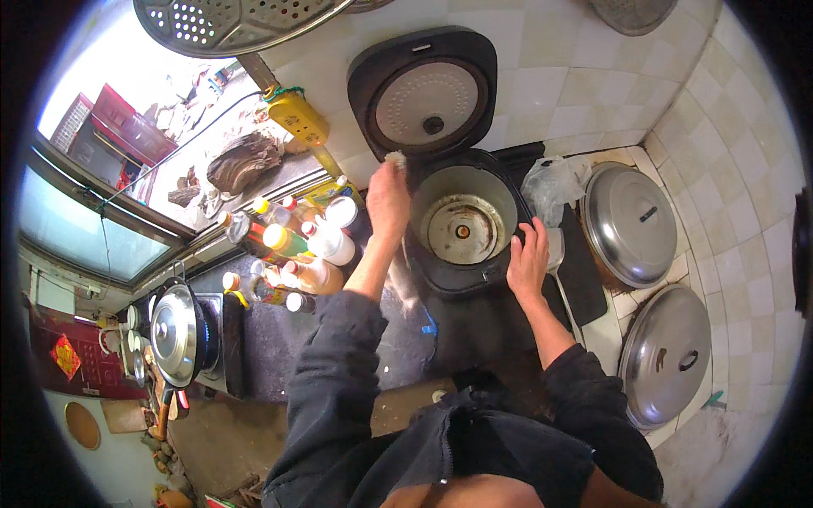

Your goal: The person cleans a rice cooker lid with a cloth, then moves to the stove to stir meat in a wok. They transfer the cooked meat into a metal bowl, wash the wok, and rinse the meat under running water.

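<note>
A dark rice cooker stands on the black countertop with its lid raised against the wall. No inner pot sits in it; the bare heating plate shows brownish stains. My left hand is closed beside the hinge side of the cooker, with a small whitish crumpled wad, perhaps cloth or paper, poking out past the fingers. On the right edge of the cooker, my right hand grips the rim, its fingers bent over the side.
Several sauce and seasoning bottles crowd the left, under the window. Farther left, a lidded pan sits over a blue flame on a gas stove. To the right are a plastic bag, a spatula and two large metal lids.
</note>
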A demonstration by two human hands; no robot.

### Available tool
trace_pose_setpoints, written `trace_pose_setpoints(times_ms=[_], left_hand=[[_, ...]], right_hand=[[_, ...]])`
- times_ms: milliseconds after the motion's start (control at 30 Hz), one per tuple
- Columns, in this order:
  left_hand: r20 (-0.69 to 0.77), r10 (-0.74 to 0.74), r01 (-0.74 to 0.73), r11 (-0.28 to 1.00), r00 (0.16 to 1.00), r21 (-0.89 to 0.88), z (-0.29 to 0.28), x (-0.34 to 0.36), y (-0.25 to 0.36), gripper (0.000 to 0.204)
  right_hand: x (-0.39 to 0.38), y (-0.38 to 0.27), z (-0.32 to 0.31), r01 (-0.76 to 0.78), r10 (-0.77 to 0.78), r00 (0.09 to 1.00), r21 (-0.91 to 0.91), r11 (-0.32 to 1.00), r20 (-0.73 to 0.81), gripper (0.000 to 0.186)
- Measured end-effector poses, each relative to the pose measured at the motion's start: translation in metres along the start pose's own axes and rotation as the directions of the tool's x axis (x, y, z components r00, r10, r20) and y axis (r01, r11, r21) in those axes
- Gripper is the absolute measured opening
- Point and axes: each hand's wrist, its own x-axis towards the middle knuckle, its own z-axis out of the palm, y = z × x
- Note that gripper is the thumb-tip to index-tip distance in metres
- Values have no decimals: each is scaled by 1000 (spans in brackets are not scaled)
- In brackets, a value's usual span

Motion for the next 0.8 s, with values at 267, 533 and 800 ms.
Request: trace_pose_setpoints(times_ms=[267, 533, 800], left_hand=[[445, 176, -280, 943, 878, 181, 19, -29, -26, 24], [439, 87, -119, 992, 894, 46, -34, -82, -2, 15], [657, -215, 472, 848, 723, -241, -88, -134, 42, 15]], right_hand=[[1, -2, -2, -47, 47, 999, -10, 999, 12, 32], [-2, 0, 2, -6, 5, 999, -10, 1000, -42, 31], [5, -1, -6, -42, 42, 998, 4, 999, 53, 32]])
